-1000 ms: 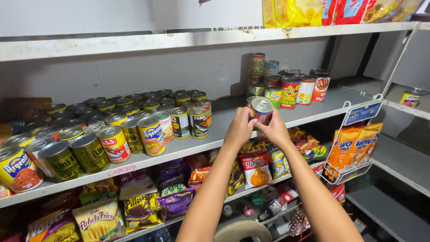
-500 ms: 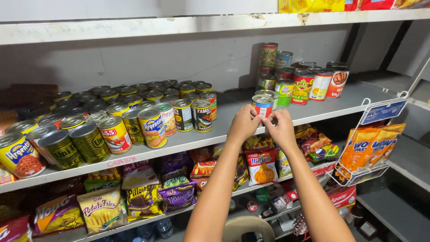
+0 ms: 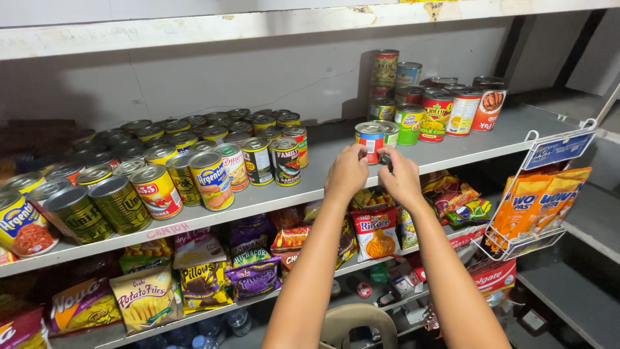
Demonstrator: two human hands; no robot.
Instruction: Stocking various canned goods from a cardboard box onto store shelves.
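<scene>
A long grey-white wall shelf carries rows of labelled tin cans at left, stacked tins at right.

Left hand and right hand hold a small can on the shelf; big cans stand at two o'clock.

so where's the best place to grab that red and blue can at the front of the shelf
Probably by its round side wall, from the front. The red and blue can stands upright near the shelf edge, with another can close behind it. The left hand and right hand already flank it low down, fingers at its base.
</scene>
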